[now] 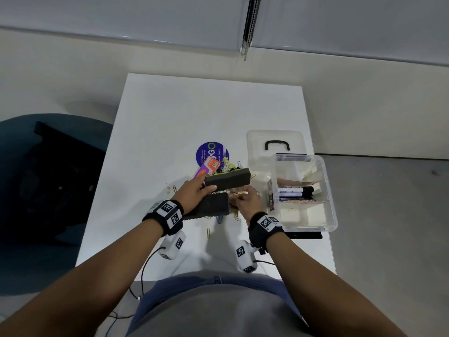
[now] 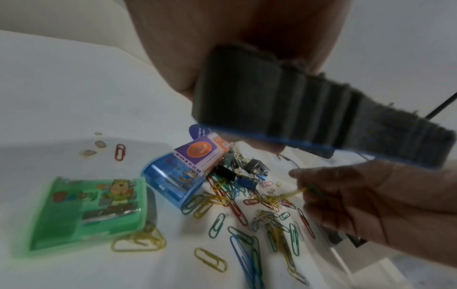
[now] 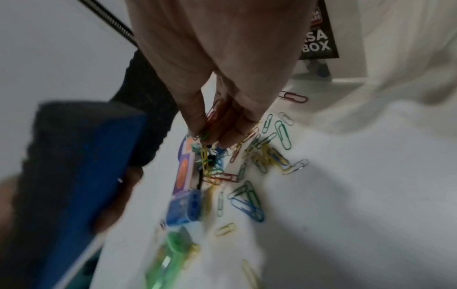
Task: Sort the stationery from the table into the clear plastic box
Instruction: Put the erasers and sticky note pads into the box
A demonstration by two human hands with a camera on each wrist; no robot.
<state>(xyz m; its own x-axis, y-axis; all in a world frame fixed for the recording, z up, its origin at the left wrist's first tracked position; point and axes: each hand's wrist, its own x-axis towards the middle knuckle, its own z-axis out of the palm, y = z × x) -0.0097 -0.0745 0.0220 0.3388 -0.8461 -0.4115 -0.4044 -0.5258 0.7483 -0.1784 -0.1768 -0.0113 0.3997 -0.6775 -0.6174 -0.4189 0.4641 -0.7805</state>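
left hand [image 1: 194, 190] gripping two whiteboard erasers [image 1: 227, 179] | right hand [image 1: 245, 199] pinching paper clips [image 3: 206, 156] | clear plastic box [image 1: 325, 190] just right, nearer right hand

From my feed I see bare forearms, no sleeves. Each wrist wears a black strap with white square tags printed in black block patterns, on the left hand [image 1: 194, 190] side and the right hand [image 1: 245, 199] side alike. Under each strap hangs a white camera housing carrying the same kind of tag, and a thin black cable trails from each toward the body. The torso shows a grey shirt over blue-grey trousers
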